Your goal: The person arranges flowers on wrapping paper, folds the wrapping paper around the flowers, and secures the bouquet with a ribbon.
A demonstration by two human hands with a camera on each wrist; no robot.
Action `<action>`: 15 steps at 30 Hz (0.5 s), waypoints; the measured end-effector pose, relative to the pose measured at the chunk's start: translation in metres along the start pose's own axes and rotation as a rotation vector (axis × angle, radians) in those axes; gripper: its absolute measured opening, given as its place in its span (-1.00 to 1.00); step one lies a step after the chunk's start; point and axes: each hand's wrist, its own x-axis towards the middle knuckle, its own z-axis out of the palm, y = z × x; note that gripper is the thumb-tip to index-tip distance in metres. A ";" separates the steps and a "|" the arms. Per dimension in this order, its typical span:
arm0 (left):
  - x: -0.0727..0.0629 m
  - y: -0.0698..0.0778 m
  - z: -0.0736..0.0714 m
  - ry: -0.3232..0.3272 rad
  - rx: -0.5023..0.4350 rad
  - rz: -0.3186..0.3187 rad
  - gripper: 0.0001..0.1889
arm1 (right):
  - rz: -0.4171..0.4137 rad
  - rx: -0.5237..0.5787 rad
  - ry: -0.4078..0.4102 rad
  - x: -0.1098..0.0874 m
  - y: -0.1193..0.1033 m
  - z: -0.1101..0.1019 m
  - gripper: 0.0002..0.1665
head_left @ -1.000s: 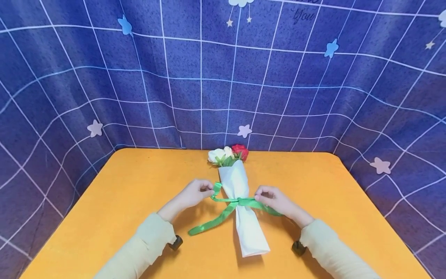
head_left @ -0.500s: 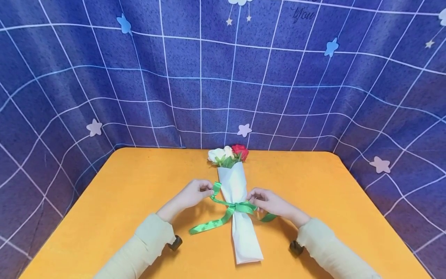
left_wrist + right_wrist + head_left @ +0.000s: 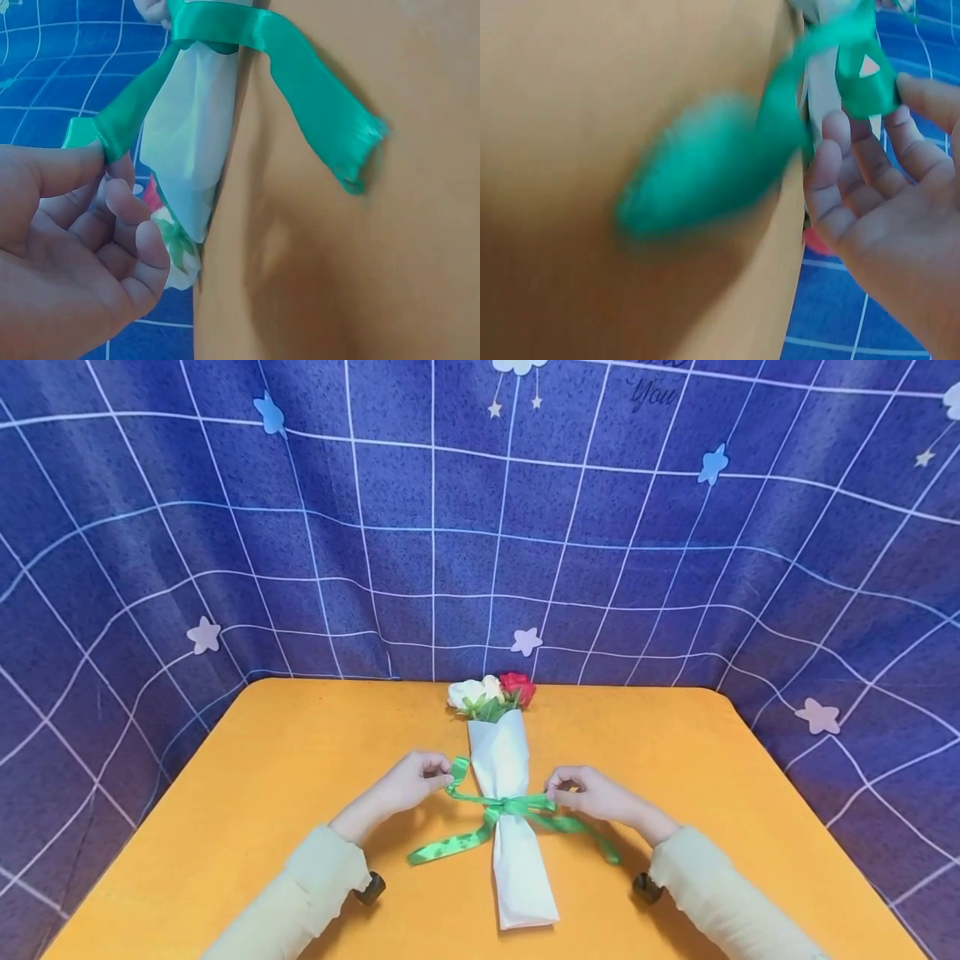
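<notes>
A bouquet in white wrapping paper lies on the orange table, its white flower and red flower at the far end. Green ribbon is knotted round its narrow middle. To the left of the knot, my left hand pinches one ribbon strand between thumb and fingertip; that strand runs taut in the left wrist view. On the right, my right hand pinches a ribbon loop. Two loose tails hang down, the right one blurred in the right wrist view.
The orange table extends on both sides of the bouquet. Behind it hangs a blue curtain with a white grid and stars. Dark wrist devices sit below both sleeves.
My right hand moved in to the knot, then back out to the right, drawing out a ribbon loop. The right tail swung free. The bouquet's lower end shifted left; my left hand edged slightly left.
</notes>
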 end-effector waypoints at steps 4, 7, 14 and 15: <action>-0.004 -0.004 -0.002 0.005 -0.013 -0.029 -0.90 | -0.024 0.010 -0.015 -0.007 0.016 -0.010 -0.91; -0.007 -0.007 -0.003 0.006 -0.017 -0.038 -0.91 | -0.030 0.000 -0.012 -0.013 0.020 -0.016 -0.93; -0.012 -0.011 -0.001 -0.025 -0.029 -0.037 -0.91 | -0.053 -0.054 -0.007 -0.021 0.021 -0.020 -0.93; -0.013 -0.012 -0.001 -0.027 -0.028 -0.033 -0.90 | -0.058 -0.066 -0.001 -0.022 0.021 -0.020 -0.92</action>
